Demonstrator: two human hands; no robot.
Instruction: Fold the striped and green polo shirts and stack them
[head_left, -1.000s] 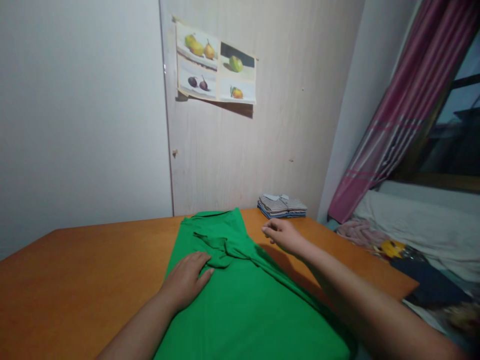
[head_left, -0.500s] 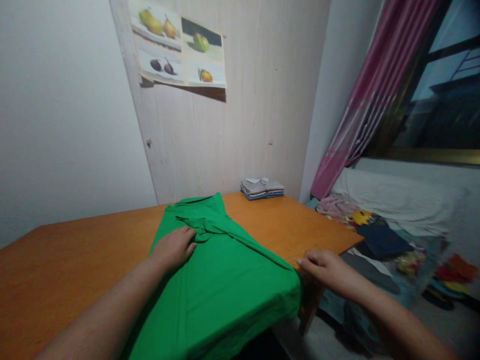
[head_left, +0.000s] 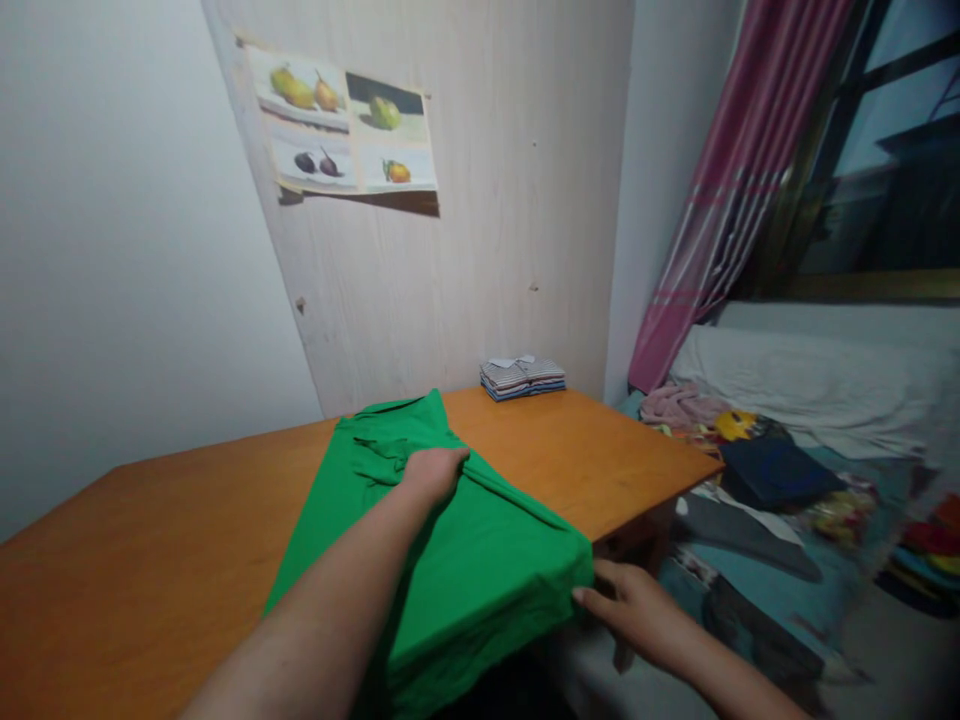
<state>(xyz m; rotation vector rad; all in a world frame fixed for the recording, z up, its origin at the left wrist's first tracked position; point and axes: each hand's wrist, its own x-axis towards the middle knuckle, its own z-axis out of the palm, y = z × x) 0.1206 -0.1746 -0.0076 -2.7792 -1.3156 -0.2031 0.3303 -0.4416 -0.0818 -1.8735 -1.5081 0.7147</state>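
A green garment [head_left: 480,560] lies spread on the orange wooden table [head_left: 150,560], its near part hanging over the table's front edge. My left hand [head_left: 433,472] presses down on a bunched fold near the garment's far end, with its fingers curled over the cloth. My right hand [head_left: 628,606] sits below the table's near right edge and pinches the garment's lower right corner.
A small stack of folded striped clothes [head_left: 523,376] sits at the table's far right corner. A fruit poster [head_left: 341,130] hangs on the wooden wall panel. To the right are a bed with a white sheet [head_left: 810,390], strewn clothes [head_left: 772,470] and a pink curtain [head_left: 739,180].
My left hand has slid to the right along the bunched fold. My right hand has dropped from the table's edge to the garment's hanging corner and taken hold of it. The view has shifted a little.
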